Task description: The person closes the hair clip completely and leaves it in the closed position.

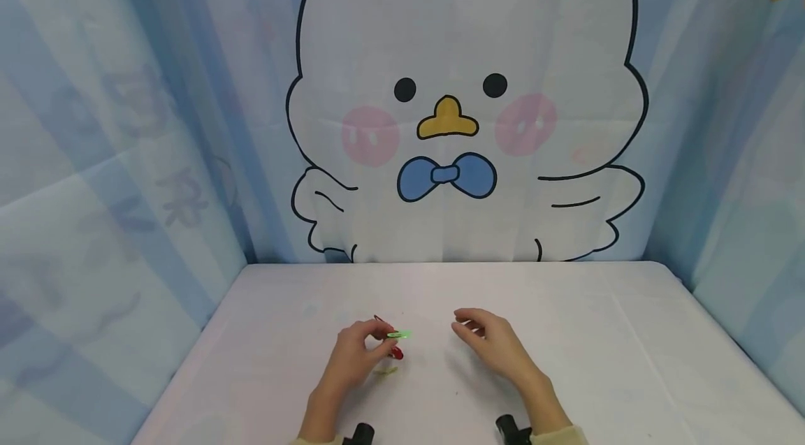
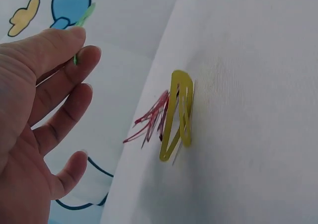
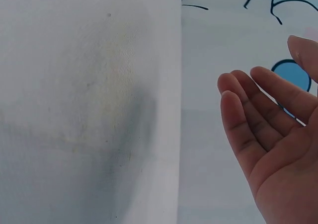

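Observation:
Between thumb and index finger, my left hand (image 1: 358, 355) pinches a green hair clip (image 2: 85, 16). A yellow snap hair clip (image 2: 169, 119), its parts splayed apart, lies on the table under that hand. Just past it are several red hair clips (image 2: 155, 115), partly hidden behind the yellow one; in the head view a red piece (image 1: 396, 353) shows beside the left fingers. My right hand (image 3: 278, 124) hovers over the table to the right, fingers loosely bent and holding nothing.
A white-covered table (image 1: 597, 347) spreads under both hands. Behind it hangs a curtain (image 1: 465, 221) printed with a cartoon bird, and more blue and white cloth closes in both sides. Dark wrist cameras (image 1: 512, 431) sit on both wrists.

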### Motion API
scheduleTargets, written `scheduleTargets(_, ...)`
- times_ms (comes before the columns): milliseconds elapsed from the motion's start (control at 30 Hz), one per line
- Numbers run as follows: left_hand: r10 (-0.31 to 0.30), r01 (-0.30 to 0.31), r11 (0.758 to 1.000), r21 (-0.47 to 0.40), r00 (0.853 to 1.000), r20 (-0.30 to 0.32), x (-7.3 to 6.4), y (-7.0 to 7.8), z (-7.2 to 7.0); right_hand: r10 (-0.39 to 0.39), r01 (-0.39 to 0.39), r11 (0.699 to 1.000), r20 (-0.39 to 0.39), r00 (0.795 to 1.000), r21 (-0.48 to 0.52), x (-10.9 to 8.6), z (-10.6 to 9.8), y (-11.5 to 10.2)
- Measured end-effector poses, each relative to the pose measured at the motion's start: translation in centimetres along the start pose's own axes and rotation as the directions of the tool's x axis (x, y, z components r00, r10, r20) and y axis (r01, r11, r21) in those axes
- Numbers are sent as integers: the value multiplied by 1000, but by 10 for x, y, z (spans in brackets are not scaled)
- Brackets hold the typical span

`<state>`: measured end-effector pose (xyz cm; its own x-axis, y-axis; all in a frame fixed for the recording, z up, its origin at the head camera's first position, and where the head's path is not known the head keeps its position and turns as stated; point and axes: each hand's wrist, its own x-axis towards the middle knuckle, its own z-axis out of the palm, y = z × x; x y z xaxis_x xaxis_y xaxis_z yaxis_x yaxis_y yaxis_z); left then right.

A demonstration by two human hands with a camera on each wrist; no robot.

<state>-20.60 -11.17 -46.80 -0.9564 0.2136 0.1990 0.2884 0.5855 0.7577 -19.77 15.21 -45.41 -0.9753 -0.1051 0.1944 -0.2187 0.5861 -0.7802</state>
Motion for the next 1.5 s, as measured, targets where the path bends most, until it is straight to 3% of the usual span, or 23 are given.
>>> scheduleTargets(300,102,-102,992,-73,995,-9,2,15,13,-21,18,997,39,999,78,-1,2,-6)
scheduleTargets(600,173,-175,978,-113,984,-34,-3,28,15,-89,47,971,172,981,235,-5,4,-16)
scheduleTargets(833,247,-246,963,-109,969,-7,-2,33,15,-131,77,953,168,977,295,-6,9,-19)
scheduleTargets(933,233,-232,965,-126,972,-4,-3,35,17,-143,97,946,128,981,308,-7,11,-21)
scheduleTargets(1200,104,-102,961,-257,995,-6,-3,40,26,-180,155,921,38,983,356,-7,9,-20)
scheduleTargets(1500,50,-65,949,-309,997,-57,-3,40,31,-226,213,915,0,974,342,-6,14,-15)
